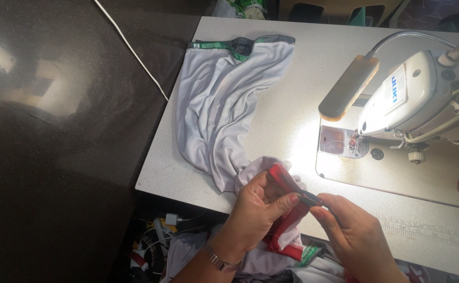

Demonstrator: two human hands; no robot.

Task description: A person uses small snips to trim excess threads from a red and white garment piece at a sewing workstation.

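A white sports garment (221, 105) with a grey and green waistband lies spread across the sewing table (292, 78), and its near end runs down into my hands. My left hand (255, 209) grips a bunched part of it with a red trim (283, 177), thumb pressed on top. My right hand (352, 233) pinches the same red and dark edge between thumb and forefinger, right beside the left thumb. Both hands hover at the table's near edge, left of the machine's needle.
A white sewing machine (423, 99) stands at the right with a lit gooseneck lamp (349, 89) over the needle plate (342, 142). A white cable (135, 52) crosses the dark floor at left. More cloth and small items lie below the table edge (156, 241).
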